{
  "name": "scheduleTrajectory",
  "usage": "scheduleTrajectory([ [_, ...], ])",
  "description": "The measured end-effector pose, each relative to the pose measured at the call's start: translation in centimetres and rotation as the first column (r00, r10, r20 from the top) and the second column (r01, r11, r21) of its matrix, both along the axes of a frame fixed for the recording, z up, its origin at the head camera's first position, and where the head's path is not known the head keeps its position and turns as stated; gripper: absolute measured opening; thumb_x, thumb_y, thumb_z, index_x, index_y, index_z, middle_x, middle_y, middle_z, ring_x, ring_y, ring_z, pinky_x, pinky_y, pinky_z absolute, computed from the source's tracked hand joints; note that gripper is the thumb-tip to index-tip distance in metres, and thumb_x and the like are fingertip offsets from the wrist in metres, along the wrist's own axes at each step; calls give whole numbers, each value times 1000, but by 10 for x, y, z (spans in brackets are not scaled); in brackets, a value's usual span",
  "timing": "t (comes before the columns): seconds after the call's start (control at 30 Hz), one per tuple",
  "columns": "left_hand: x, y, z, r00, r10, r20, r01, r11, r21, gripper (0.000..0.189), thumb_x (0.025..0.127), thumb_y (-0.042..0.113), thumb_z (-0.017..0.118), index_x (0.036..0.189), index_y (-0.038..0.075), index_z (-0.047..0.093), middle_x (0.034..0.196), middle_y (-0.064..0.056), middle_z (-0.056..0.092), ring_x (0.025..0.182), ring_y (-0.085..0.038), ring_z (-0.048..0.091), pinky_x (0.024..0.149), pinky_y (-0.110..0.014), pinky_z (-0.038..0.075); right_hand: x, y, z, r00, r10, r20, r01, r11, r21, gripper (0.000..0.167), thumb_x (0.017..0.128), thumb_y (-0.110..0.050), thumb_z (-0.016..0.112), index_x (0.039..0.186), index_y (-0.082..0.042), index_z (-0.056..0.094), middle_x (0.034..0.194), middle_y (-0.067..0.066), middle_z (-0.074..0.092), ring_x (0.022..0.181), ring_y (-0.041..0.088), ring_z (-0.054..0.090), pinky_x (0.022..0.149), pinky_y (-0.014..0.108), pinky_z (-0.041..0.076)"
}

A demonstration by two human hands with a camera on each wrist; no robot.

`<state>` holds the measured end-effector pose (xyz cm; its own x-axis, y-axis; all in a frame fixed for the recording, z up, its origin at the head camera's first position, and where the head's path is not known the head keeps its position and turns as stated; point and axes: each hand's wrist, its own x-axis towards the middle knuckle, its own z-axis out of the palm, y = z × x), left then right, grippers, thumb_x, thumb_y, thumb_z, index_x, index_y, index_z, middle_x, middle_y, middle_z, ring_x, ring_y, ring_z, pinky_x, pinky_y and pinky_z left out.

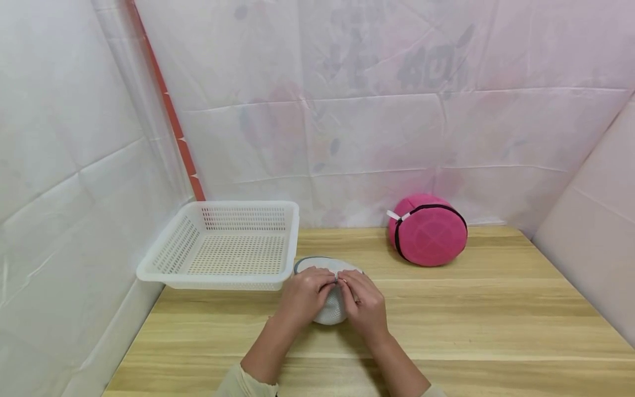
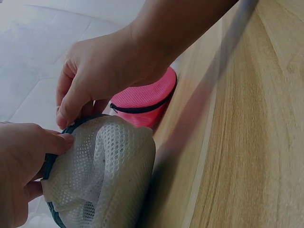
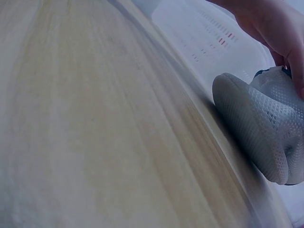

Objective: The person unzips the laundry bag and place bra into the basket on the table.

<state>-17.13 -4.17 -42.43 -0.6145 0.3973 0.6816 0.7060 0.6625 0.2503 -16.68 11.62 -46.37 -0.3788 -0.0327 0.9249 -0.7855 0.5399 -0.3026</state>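
Note:
A white mesh laundry bag [image 1: 331,314] with a dark grey-teal zipper edge stands on the table in front of me. My left hand [image 1: 306,292] pinches its edge from the left, thumb and fingers close to the middle of the zipper. From the other side my right hand [image 1: 366,302] pinches the same edge, its fingertips right beside the left ones. In the left wrist view the mesh [image 2: 118,156] looks soft and creased, and the zipper band [image 2: 78,124] runs under the fingers. The fingers hide the zipper's pull.
A white perforated plastic basket [image 1: 291,248] stands at the back left, close to the mesh bag. Farther back on the right lies a pink round mesh bag [image 1: 431,234] with a black zipper. White sheeting [image 1: 347,138] walls the wooden table [image 1: 471,331] at the back and sides.

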Motion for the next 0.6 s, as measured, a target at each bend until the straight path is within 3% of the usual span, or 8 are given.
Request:
scheduleTrajectory([
  [0.6, -1, -2, 1, 999, 16, 51, -16, 1000, 7, 11, 79, 9, 81, 90, 9, 80, 94, -2, 77, 94, -16, 73, 92, -37, 57, -2, 6, -1, 1000, -27, 5, 28, 999, -33, 15, 80, 5, 73, 95, 3, 75, 93, 13, 74, 88, 30, 71, 100, 27, 51],
])
